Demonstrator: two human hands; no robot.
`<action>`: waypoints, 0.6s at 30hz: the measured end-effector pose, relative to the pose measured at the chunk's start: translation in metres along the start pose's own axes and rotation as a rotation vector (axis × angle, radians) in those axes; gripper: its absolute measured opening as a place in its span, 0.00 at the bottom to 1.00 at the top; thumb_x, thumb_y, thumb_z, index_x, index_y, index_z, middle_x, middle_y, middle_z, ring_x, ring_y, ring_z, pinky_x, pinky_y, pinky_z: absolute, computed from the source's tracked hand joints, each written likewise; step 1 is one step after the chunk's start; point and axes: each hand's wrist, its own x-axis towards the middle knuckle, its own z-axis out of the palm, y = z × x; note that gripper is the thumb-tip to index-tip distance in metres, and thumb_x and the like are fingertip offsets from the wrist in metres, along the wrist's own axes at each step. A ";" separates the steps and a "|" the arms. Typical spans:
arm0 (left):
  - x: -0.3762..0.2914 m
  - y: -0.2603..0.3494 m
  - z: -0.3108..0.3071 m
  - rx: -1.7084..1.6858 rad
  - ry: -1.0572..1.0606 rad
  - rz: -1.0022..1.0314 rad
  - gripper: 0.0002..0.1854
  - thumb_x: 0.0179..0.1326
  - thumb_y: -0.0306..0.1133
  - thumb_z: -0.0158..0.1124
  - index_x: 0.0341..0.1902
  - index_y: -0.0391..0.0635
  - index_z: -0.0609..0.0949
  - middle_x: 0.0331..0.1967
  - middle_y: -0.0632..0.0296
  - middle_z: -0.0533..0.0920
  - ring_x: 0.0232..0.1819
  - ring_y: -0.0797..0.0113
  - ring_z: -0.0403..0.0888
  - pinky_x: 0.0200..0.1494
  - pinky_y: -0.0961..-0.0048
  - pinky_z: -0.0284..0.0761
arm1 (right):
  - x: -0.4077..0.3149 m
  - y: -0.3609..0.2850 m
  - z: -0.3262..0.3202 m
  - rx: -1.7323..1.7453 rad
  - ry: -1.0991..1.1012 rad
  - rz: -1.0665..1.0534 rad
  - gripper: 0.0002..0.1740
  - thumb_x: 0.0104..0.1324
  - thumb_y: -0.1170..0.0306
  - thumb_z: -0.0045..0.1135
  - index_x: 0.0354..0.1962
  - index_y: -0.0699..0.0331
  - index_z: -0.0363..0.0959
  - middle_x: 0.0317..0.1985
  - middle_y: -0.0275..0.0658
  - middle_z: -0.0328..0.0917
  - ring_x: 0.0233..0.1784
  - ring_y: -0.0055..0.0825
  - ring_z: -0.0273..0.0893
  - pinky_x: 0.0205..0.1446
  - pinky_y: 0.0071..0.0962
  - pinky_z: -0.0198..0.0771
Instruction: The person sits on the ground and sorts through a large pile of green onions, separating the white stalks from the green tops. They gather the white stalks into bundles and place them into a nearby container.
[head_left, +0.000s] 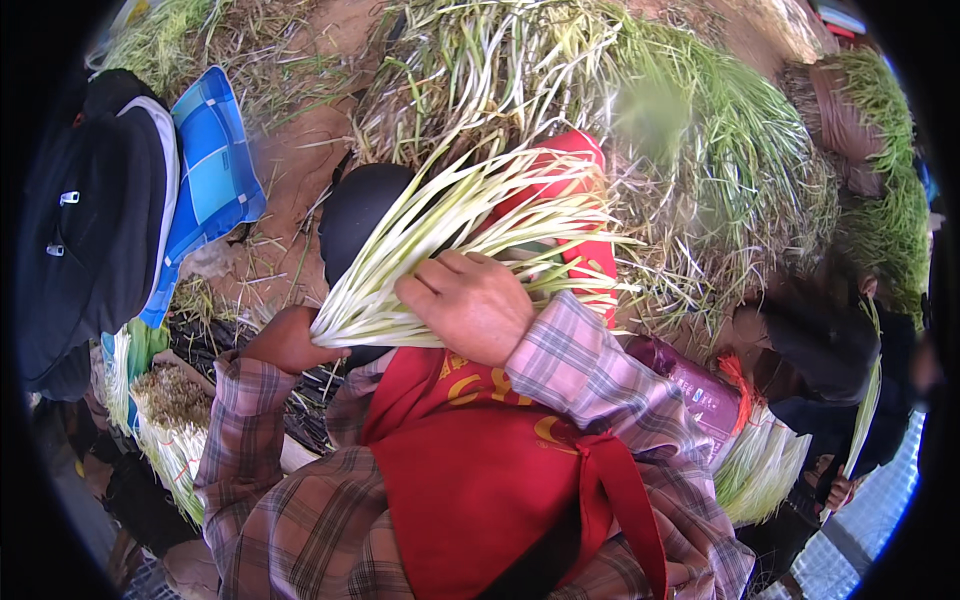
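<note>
My left hand (289, 341) grips the gathered white ends of a bunch of long, pale green stalks (420, 240), which look like garlic chives. From there the bunch fans out up and to the right across my lap. Over its lower middle lies my right hand (472, 304), its fingers curled into the stalks and their tips hidden. The loose leaf ends reach over a red cloth (589, 255). Beneath the bunch shows a dark knee or trouser leg (364, 214). I wear a red apron (480, 480) with yellow writing on it.
A large heap of stalks (720, 150) spreads over the soil ahead. Tied bundles (765, 465) stand at the right beside a purple bag (682, 390), with more bundles (176, 450) at the left. People in dark clothes sit on either side; a hand (838, 491) at the right holds stalks.
</note>
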 end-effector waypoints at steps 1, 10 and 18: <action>-0.001 0.002 -0.001 0.037 0.012 0.011 0.28 0.38 0.43 0.71 0.41 0.36 0.78 0.33 0.44 0.80 0.38 0.50 0.79 0.41 0.64 0.72 | 0.002 -0.003 0.003 -0.008 -0.009 0.042 0.08 0.46 0.71 0.50 0.28 0.60 0.67 0.23 0.34 0.66 0.26 0.28 0.71 0.28 0.27 0.69; -0.002 -0.015 0.019 0.121 0.183 0.056 0.21 0.38 0.42 0.71 0.35 0.41 0.81 0.27 0.48 0.80 0.33 0.48 0.79 0.36 0.61 0.74 | -0.026 0.036 -0.001 0.038 0.098 0.248 0.03 0.51 0.73 0.54 0.24 0.61 0.68 0.18 0.38 0.68 0.18 0.31 0.70 0.21 0.29 0.68; -0.005 -0.020 0.015 -0.016 0.158 0.115 0.21 0.39 0.38 0.72 0.37 0.40 0.80 0.30 0.47 0.81 0.35 0.49 0.80 0.36 0.63 0.74 | -0.156 0.129 -0.097 -0.649 -0.017 0.712 0.11 0.58 0.58 0.54 0.30 0.56 0.76 0.31 0.36 0.75 0.36 0.36 0.72 0.36 0.33 0.69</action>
